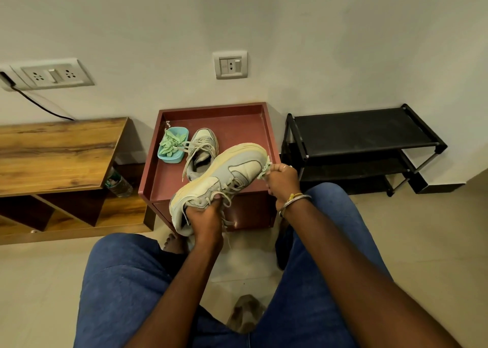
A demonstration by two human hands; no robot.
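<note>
A worn pale grey sneaker (224,173) with a yellowed sole is held on its side above the front of a maroon side table (237,125). My left hand (203,217) grips it at the heel and collar. At the toe my right hand (281,179) pinches a bunched pale green lace (265,169). A second sneaker (203,149) with loose laces lies on the table behind it. Beside that stands a small teal tub (182,132) holding more pale green laces.
A wooden bench-shelf (52,152) stands left, with a plastic bottle (118,183) tucked beside it. A black shoe rack (361,141) stands right. Wall sockets (231,64) and a black cable (39,104) are on the wall behind. My knees in blue jeans fill the foreground.
</note>
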